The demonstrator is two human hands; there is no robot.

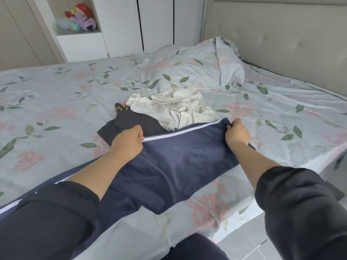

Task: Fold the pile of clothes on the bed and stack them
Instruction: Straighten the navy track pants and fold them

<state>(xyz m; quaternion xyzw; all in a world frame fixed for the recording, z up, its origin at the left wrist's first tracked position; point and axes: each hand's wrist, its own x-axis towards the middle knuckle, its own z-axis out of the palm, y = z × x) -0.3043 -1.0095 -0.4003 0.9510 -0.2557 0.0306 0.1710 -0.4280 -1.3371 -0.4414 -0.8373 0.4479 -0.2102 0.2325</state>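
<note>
1. Gripping the top edge of the navy trousers (178, 166) with both hands. Left hand (129, 141) fisted tight on the cloth right where the white stripe (180, 131) starts, fingers curled under, knuckles up.
2. Same deal with the right hand (237, 133): pinching the far right corner of that edge, thumb and fingers closed on the fabric.
3. Stretched fairly taut between the two grips, stripe running straight from one fist to the other. Rest of it spread over the near part of the bed (56, 102), trailing off to the lower left under the left forearm.
4. Black sleeves (56, 212) bunched up on both forearms, wrists bare.
5. Just behind the held edge, a crumpled cream garment (176, 107), not folded, touching the navy cloth. Lying partly on top of a dark grey garment (131, 122) with little yellow-green marks at its far end.
6. Further back, a rumpled pillow (206, 68) in the same floral print as the sheet, sitting close to the padded grey headboard (281, 34) on the right.
7. Past the bed, white wardrobe doors (155, 21) plus an open niche holding some plush toys (80, 17). Grey floor tiles (262, 246) down at the bottom right.
</note>
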